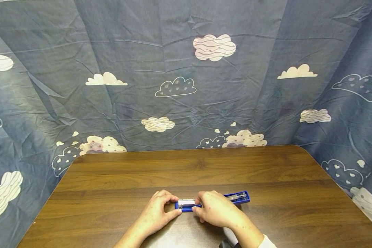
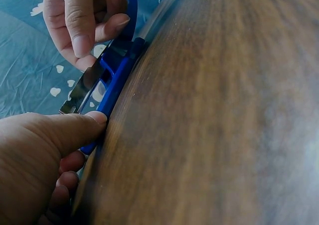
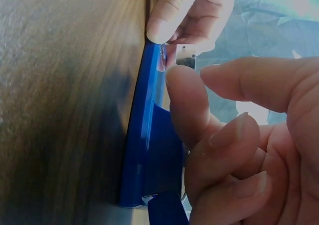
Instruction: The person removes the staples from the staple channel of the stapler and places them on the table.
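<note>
A blue stapler [image 1: 187, 209] lies opened out on the table, its silver magazine [image 1: 186, 202] showing along one half. My left hand [image 1: 156, 213] pinches that half's left end, thumb on the near side and fingers on the far side; the left wrist view shows the thumb [image 2: 97, 118] against the blue edge. Over the stapler's middle is my right hand [image 1: 218, 208], fingers bent, fingertips [image 3: 184, 85] right at the magazine. I cannot tell whether they grip it. Beyond this hand the other blue half [image 1: 247, 197] sticks out, with a metal mechanism inside. The stapler's centre is hidden.
The brown wooden table [image 1: 117, 175] stretches out around the stapler. A dark blue cloth [image 1: 136, 51] with pale clouds hangs behind the table and along both sides. A white sleeve [image 1: 266, 243] covers the right forearm near the bottom edge.
</note>
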A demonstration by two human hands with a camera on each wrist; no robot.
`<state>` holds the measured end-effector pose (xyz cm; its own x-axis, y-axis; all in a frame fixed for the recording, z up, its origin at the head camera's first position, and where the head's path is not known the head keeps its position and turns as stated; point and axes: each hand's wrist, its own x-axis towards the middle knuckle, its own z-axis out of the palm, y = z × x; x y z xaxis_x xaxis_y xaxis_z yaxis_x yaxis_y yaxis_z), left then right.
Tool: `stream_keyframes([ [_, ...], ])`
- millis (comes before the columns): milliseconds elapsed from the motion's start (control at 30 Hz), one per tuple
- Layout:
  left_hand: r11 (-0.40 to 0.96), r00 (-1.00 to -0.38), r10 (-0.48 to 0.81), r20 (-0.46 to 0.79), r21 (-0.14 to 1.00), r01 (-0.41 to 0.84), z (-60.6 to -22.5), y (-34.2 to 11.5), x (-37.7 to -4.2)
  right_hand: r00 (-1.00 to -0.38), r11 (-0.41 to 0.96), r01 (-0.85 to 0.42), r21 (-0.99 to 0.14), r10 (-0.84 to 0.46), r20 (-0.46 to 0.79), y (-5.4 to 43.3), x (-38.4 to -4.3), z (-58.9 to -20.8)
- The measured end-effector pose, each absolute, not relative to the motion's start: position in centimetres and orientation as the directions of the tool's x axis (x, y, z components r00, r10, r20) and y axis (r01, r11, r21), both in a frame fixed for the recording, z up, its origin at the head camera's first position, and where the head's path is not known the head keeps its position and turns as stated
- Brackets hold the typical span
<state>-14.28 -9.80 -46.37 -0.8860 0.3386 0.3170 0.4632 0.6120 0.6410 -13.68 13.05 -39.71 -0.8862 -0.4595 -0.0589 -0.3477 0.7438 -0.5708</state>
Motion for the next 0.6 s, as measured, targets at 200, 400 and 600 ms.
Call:
stream_keyframes([
  [200, 0.611, -0.891, 0.335, 0.306, 0.65, 0.452, -46.32, -9.75, -14.36, -0.893, 0.749, -0.34, -0.568, -0.447, -0.055, 13.02, -13.8, -39.87],
  [400, 0.617, -0.892, 0.336, 0.301, 0.645, 0.451, -46.29, -9.74, -14.4, -0.905, 0.75, -0.34, -0.568, -0.424, -0.019, 12.86, -13.95, -39.97],
  [600, 0.621, -0.892, 0.336, 0.302, 0.641, 0.451, -46.31, -9.75, -14.41, -0.917, 0.747, -0.324, -0.58, -0.398, 0.0, 12.6, -14.08, -40.24],
])
